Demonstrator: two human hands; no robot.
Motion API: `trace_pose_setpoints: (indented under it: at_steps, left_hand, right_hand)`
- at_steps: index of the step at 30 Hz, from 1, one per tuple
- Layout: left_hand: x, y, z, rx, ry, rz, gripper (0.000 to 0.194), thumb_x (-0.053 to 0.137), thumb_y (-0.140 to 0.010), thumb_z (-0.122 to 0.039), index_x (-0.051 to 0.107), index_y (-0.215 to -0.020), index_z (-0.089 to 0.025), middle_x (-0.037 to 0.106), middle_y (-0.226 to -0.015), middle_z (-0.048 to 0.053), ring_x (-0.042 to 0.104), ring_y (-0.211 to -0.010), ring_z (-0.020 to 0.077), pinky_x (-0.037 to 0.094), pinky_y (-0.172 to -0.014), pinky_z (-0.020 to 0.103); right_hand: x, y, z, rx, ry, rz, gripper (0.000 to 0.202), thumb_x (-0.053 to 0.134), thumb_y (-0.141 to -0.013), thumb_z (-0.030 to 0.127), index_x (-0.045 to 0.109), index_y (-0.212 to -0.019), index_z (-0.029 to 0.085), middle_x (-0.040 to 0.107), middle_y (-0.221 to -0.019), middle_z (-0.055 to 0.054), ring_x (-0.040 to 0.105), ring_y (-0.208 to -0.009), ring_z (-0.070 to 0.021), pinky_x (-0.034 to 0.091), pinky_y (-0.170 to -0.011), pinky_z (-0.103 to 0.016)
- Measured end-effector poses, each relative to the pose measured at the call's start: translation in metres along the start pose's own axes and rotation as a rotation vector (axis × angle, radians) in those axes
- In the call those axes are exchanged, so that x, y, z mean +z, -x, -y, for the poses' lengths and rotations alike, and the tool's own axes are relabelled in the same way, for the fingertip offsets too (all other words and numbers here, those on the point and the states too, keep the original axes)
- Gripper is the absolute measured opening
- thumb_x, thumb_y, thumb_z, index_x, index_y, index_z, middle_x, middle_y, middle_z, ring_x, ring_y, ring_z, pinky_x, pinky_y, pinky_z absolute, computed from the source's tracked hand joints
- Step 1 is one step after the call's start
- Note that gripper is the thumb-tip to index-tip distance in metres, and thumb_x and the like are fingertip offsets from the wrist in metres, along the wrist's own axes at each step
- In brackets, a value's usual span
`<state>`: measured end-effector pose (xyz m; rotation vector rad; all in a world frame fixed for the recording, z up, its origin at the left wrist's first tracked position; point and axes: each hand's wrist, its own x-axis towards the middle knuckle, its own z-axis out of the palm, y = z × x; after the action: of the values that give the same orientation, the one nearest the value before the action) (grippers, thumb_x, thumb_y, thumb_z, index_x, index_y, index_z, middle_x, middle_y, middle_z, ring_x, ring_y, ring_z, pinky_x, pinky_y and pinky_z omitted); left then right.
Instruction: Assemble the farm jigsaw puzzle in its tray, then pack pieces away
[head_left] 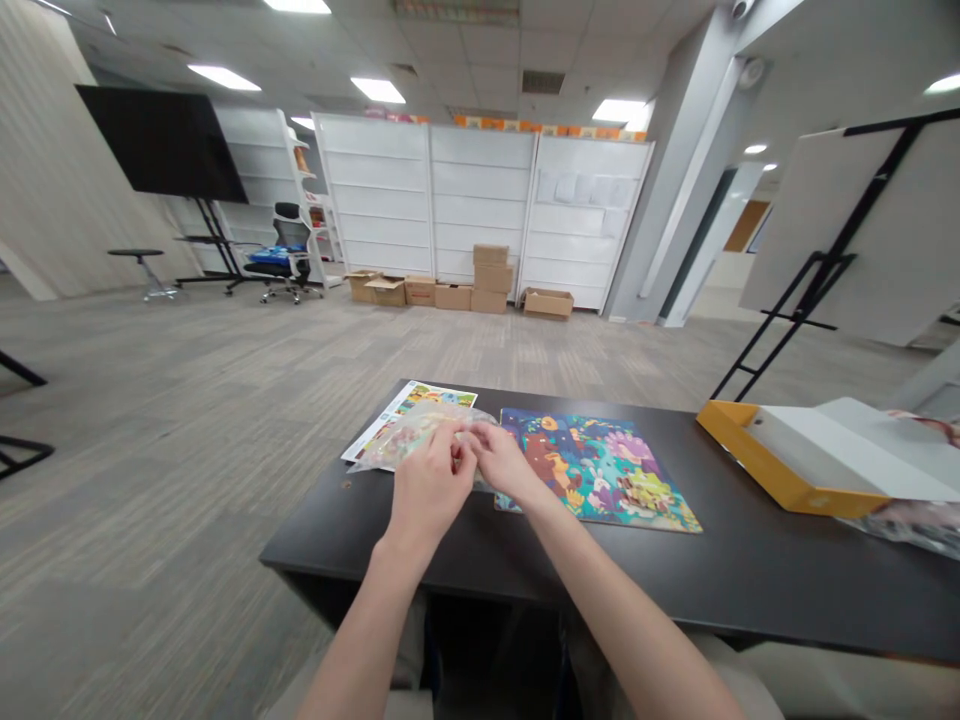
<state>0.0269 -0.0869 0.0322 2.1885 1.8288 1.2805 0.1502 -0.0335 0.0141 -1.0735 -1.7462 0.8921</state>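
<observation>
My left hand [436, 478] and my right hand [495, 455] meet at the near right part of a clear plastic bag [409, 428], their fingers pinched on its edge. Colourful contents show blurrily through the bag. Under it lies a printed picture sheet [442, 396] with a white margin. To the right of my hands, a colourful animal puzzle [559, 455] lies flat, with a small pile of loose pieces [646, 492] on its right part.
An open yellow box [795, 480] with white flaps sits at the table's right, beside another plastic bag [911, 525]. The dark table [472, 555] ends at its left edge. An easel board stands behind at right; cardboard boxes [491, 280] line the far shelves.
</observation>
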Motion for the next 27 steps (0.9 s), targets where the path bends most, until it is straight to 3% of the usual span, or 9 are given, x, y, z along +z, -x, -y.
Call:
trace_pose_setpoints:
  at_steps: [3, 5, 7, 9, 11, 13, 17, 22, 27]
  left_hand:
    - [-0.002, 0.001, 0.000, -0.022, -0.004, 0.019, 0.026, 0.053, -0.088, -0.024, 0.064, -0.111, -0.021, 0.070, -0.078, 0.000, 0.064, -0.067, 0.0171, 0.041, -0.062, 0.027]
    - [-0.004, 0.001, 0.000, -0.027, -0.021, 0.038, 0.024, 0.053, -0.088, -0.025, 0.065, -0.109, -0.022, 0.070, -0.077, 0.000, 0.065, -0.068, 0.0176, 0.040, -0.061, 0.027]
    - [-0.004, 0.001, 0.001, -0.020, -0.034, 0.045, 0.023, 0.053, -0.088, -0.025, 0.066, -0.108, -0.022, 0.071, -0.077, 0.000, 0.065, -0.069, 0.0180, 0.039, -0.061, 0.027]
    - [-0.003, 0.000, 0.000, -0.010, -0.042, 0.043, 0.024, 0.053, -0.089, -0.025, 0.066, -0.108, -0.022, 0.071, -0.079, 0.000, 0.066, -0.071, 0.0184, 0.040, -0.062, 0.027]
    - [-0.001, -0.001, -0.001, -0.002, -0.052, 0.042, 0.025, 0.052, -0.089, -0.024, 0.066, -0.109, -0.022, 0.072, -0.080, 0.001, 0.067, -0.072, 0.0190, 0.040, -0.063, 0.028]
    - [0.001, -0.003, -0.003, 0.003, -0.058, 0.052, 0.025, 0.052, -0.089, -0.023, 0.066, -0.109, -0.021, 0.072, -0.080, 0.001, 0.067, -0.073, 0.0194, 0.040, -0.063, 0.028]
    - [0.006, -0.004, -0.007, 0.003, -0.059, 0.090, 0.025, 0.052, -0.089, -0.023, 0.066, -0.110, -0.022, 0.072, -0.082, 0.001, 0.067, -0.072, 0.0189, 0.041, -0.063, 0.028]
    - [0.008, -0.005, -0.005, 0.015, -0.064, 0.108, 0.025, 0.050, -0.089, -0.024, 0.066, -0.109, -0.021, 0.073, -0.087, 0.003, 0.068, -0.075, 0.0192, 0.042, -0.064, 0.028]
    - [0.004, -0.004, 0.001, 0.031, -0.053, 0.093, 0.025, 0.050, -0.089, -0.023, 0.066, -0.109, -0.021, 0.074, -0.087, 0.003, 0.068, -0.074, 0.0193, 0.041, -0.064, 0.028]
  right_hand:
    - [-0.064, 0.024, 0.007, -0.052, 0.423, -0.070, 0.023, 0.052, -0.090, 0.029, 0.071, -0.082, 0.021, 0.074, -0.077, -0.004, 0.068, -0.073, -0.0190, 0.050, -0.073, -0.029]
    - [-0.125, 0.044, 0.000, 0.056, 0.629, -0.169, 0.026, 0.052, -0.090, 0.033, 0.073, -0.083, 0.020, 0.075, -0.077, -0.005, 0.068, -0.072, -0.0200, 0.050, -0.071, -0.030]
    - [-0.184, 0.062, -0.015, 0.224, 0.784, -0.196, 0.024, 0.055, -0.088, 0.033, 0.075, -0.093, 0.019, 0.077, -0.090, -0.009, 0.071, -0.082, -0.0225, 0.051, -0.076, -0.030]
    - [-0.230, 0.077, -0.032, 0.388, 0.894, -0.087, 0.029, 0.065, -0.081, 0.033, 0.075, -0.102, 0.016, 0.077, -0.105, -0.014, 0.072, -0.093, -0.0271, 0.053, -0.082, -0.033]
    - [-0.256, 0.087, -0.048, 0.480, 0.846, 0.051, 0.042, 0.068, -0.080, 0.038, 0.072, -0.114, 0.014, 0.075, -0.112, -0.015, 0.072, -0.099, -0.0279, 0.053, -0.087, -0.033]
    - [-0.263, 0.093, -0.057, 0.519, 0.791, 0.128, 0.050, 0.069, -0.079, 0.042, 0.069, -0.121, 0.014, 0.074, -0.115, -0.016, 0.071, -0.101, -0.0276, 0.054, -0.089, -0.032]
    - [-0.251, 0.093, -0.055, 0.521, 0.861, 0.172, 0.058, 0.073, -0.074, 0.044, 0.068, -0.123, 0.014, 0.073, -0.115, -0.016, 0.070, -0.101, -0.0289, 0.053, -0.087, -0.033]
    - [-0.242, 0.093, -0.048, 0.511, 0.849, 0.177, 0.050, 0.075, -0.066, 0.057, 0.074, -0.095, 0.016, 0.073, -0.091, -0.009, 0.068, -0.084, -0.0253, 0.050, -0.072, -0.030]
    - [-0.242, 0.098, -0.052, 0.527, 0.757, 0.230, 0.055, 0.073, -0.058, 0.071, 0.065, -0.073, 0.018, 0.062, -0.068, -0.002, 0.058, -0.068, -0.0193, 0.042, -0.059, -0.027]
